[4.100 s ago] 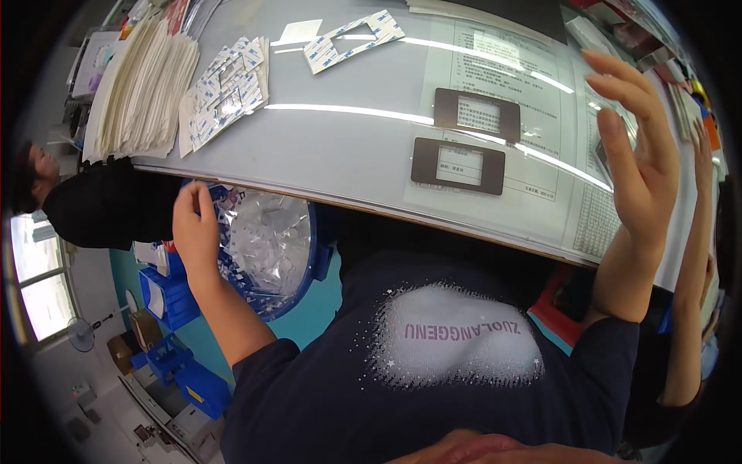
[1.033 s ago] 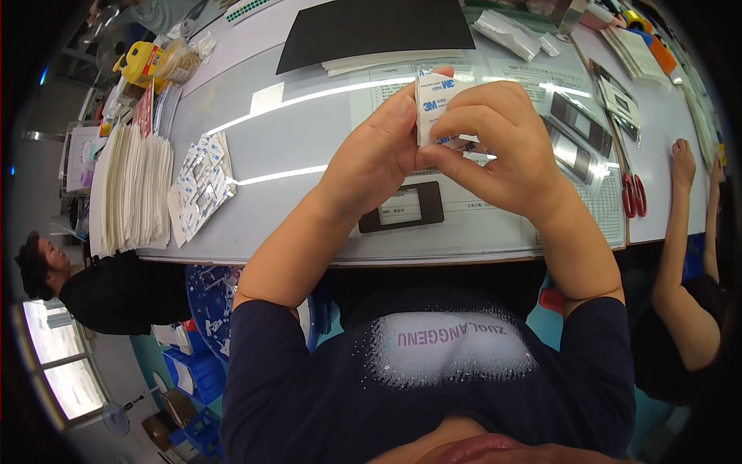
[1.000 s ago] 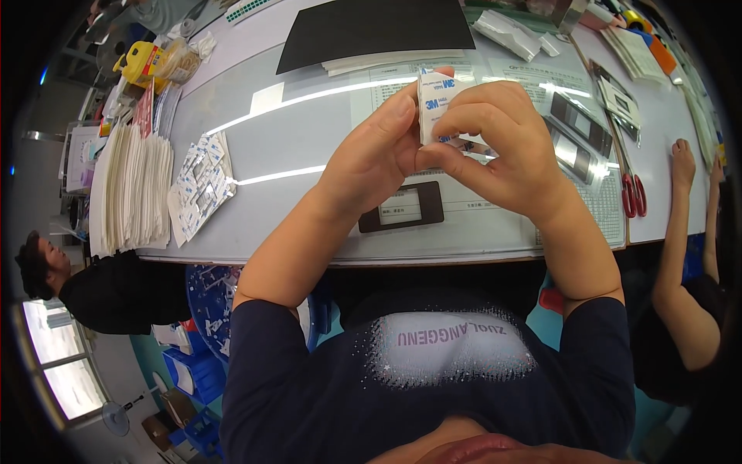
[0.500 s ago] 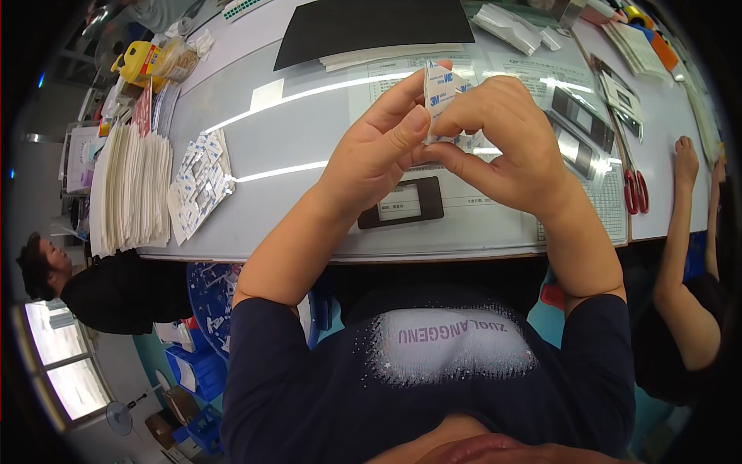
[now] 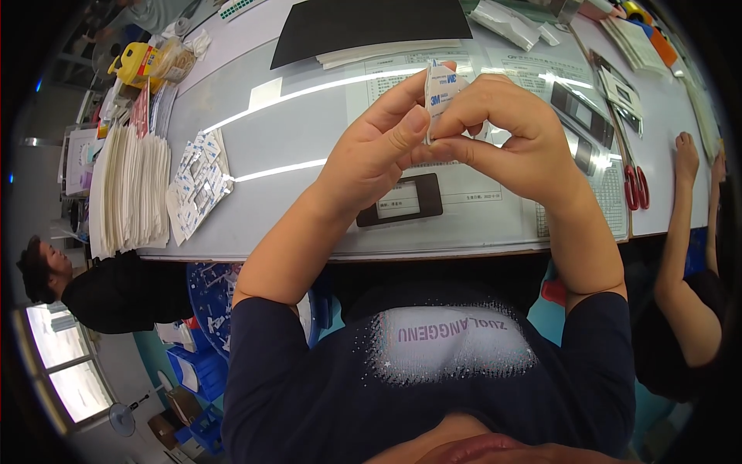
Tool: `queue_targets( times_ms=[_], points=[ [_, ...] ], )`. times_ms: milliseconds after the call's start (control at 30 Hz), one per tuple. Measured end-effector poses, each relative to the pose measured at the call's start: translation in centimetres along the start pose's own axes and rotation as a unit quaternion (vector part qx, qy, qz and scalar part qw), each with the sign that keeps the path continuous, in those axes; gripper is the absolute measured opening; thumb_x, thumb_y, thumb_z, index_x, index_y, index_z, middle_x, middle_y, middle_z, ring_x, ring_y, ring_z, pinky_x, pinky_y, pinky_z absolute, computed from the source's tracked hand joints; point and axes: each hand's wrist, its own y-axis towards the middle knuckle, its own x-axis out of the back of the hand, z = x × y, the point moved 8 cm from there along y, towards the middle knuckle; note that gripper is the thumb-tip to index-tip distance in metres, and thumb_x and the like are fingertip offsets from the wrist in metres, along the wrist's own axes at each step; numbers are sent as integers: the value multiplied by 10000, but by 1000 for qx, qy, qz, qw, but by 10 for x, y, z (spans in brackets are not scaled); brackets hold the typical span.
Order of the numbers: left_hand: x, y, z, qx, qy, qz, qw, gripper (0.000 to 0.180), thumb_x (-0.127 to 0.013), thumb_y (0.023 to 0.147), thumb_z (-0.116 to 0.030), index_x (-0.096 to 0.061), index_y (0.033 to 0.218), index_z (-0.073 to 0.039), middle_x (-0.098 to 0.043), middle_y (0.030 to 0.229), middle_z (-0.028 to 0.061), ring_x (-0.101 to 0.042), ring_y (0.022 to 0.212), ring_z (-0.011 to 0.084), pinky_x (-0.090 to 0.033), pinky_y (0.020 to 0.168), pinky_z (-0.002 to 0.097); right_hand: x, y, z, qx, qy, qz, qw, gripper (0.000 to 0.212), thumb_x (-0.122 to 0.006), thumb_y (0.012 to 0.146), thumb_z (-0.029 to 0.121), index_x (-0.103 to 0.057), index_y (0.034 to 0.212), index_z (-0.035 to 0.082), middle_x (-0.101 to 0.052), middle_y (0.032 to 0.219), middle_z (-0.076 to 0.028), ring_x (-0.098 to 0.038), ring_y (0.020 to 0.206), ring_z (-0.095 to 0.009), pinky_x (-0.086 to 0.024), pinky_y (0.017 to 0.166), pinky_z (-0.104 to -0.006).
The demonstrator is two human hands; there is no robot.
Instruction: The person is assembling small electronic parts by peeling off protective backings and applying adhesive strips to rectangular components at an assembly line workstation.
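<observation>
Above the table, my left hand (image 5: 379, 143) is closed on a small white adhesive sheet (image 5: 439, 89) with blue print, its thumb pressed against the near side. The sheet stands upright, bent between the fingers. My right hand (image 5: 506, 135) pinches the sheet's lower right edge with thumb and forefinger; those fingers hide part of it. Below my hands, a black rectangular frame (image 5: 429, 210) with a cut-out window lies on the glass tabletop, partly covered by my left hand.
At left stand a stack of white sheets (image 5: 127, 189) and a pile of adhesive sheets (image 5: 202, 185). A large black sheet (image 5: 371, 31) lies at the back. On the right are dark framed panels (image 5: 581, 116), red-handled scissors (image 5: 636, 185) and another person's arm (image 5: 680, 209).
The right fingers have shifted slightly on the adhesive sheet, and less of its printed surface shows beside them. My left hand has hardly moved.
</observation>
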Motion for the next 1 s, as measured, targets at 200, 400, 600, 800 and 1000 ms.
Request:
queue_targets(
  times_ms=[200,400,600,800,1000],
  points=[
    [0,1,0,0,0,-2,1000,599,-530,1087,-299,-324,1599,-66,-529,1473,111,-575,1313,221,-561,1030,398,0,0,-1,0,14,2,1000,174,-814,779,-11,-740,913,70,-706,868,1,-578,776,-136,-466,710,-275],
    [0,0,-1,10,21,-18,1000,606,-533,1083,-332,-335,1597,-78,-566,1431,114,-591,1293,220,-561,1024,393,0,-1,-2,8,8,1,1000,179,-808,785,-16,-737,926,70,-705,881,-2,-579,777,-138,-471,709,-278],
    [-4,0,-3,1,28,-13,1000,616,-542,1078,-350,-342,1592,-73,-606,1355,126,-607,1267,227,-551,1033,406,1,0,0,5,-24,6,1000,197,-835,772,18,-721,923,71,-685,860,4,-570,766,-146,-459,751,-292],
    [-6,0,-3,-3,15,-6,1000,613,-533,1082,-343,-340,1587,-54,-607,1343,134,-610,1262,237,-553,1032,405,0,-1,2,14,-44,9,999,204,-837,770,26,-708,920,76,-679,864,0,-560,747,-153,-441,775,-296],
    [2,-1,-3,10,-6,-51,999,622,-564,1060,-284,-327,1589,-56,-534,1437,153,-581,1299,237,-550,1034,402,1,1,3,30,-29,-7,999,149,-797,816,17,-710,929,58,-686,919,-40,-612,845,-190,-470,830,-326]
  ],
)
